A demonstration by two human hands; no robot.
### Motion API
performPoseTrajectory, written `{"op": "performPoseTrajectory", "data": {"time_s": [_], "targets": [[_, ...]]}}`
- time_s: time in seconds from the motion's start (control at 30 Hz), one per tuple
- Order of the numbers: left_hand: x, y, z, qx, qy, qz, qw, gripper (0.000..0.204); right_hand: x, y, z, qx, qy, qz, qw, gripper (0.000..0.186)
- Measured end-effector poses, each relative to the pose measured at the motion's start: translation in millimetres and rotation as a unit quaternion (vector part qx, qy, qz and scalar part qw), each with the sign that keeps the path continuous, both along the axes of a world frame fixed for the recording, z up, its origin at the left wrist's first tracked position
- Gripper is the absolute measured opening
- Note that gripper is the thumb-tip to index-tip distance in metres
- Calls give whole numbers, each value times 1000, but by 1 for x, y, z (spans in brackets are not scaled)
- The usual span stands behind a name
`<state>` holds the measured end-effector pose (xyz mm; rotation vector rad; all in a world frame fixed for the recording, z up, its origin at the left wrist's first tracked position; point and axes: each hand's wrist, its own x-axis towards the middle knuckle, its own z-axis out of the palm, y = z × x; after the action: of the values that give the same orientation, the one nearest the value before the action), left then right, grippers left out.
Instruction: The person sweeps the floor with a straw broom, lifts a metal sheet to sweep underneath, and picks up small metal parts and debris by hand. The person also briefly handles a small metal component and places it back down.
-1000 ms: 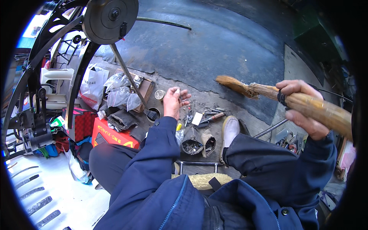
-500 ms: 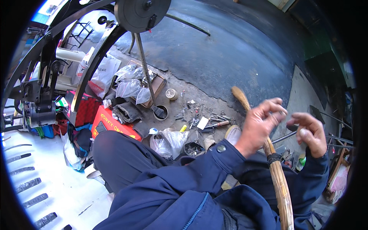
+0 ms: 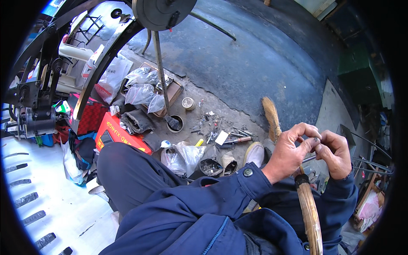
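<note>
My left hand (image 3: 289,155) is closed in a pinch on a tiny dark piece (image 3: 315,139), too small to name. My right hand (image 3: 333,156) meets it fingertip to fingertip, also pinched; what it holds is unclear. Beneath both hands a wooden broom handle (image 3: 310,212) with a dark band lies upright across my lap, its straw head (image 3: 272,117) on the floor beyond.
Hand tools (image 3: 242,139), small bags of bits (image 3: 210,166), a tin (image 3: 188,103), a pot (image 3: 174,129), plastic bags (image 3: 138,93) and a red box (image 3: 112,134) lie on the floor. A black metal machine (image 3: 38,119) stands left, a dark mat (image 3: 255,55) ahead.
My right hand has left the broom handle, which now lies across my lap. My left hand has moved right, and both hands have come together at the fingertips.
</note>
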<state>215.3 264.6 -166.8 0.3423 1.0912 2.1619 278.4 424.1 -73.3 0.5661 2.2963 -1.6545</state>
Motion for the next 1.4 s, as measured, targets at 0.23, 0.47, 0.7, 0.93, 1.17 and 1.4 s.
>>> {"op": "performPoseTrajectory", "data": {"time_s": [0.23, 0.47, 0.7, 0.93, 1.17, 1.4], "targets": [[-26, -15, -4, -183, 369, 40, 910, 23, -5, -6, -6, 110, 24, 2, 994, 12], [-32, -18, -12, -136, 396, -51, 907, 13, -8, -11, -5, 67, -33, -30, 997, 37], [-33, -22, -15, -126, 417, -55, 899, 9, -12, -20, -3, 45, -10, -16, 999, 37], [-35, -22, -14, -123, 432, -29, 893, 9, -12, -23, -3, 34, 19, -19, 999, 36], [-69, -39, -90, -387, 341, 30, 856, 13, -4, -12, 7, -13, 115, -60, 992, 36], [-94, -126, -200, -653, 262, -51, 709, 55, 28, 53, -4, 97, -66, -66, 991, 39]]}}
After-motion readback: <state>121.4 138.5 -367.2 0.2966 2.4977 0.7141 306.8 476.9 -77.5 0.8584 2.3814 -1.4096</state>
